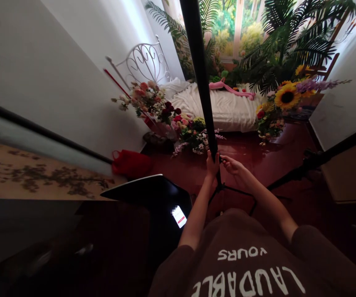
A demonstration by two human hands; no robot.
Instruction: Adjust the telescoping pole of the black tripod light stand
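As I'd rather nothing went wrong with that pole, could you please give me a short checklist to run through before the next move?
1. Left grip around the pole: ok, fingers wrapped on it.
2. Right grip at the pole's side: ok, close beside the left grip.
3. Nothing loose at that spot: cannot tell, too small and dark.
4. Legs spread: ok, they fan out from the pole's lower end.
5. Pole's top in sight: not ok, it runs out of the picture.
6. Flowers clear of the pole: cannot tell, it crosses in front of some in this single view.
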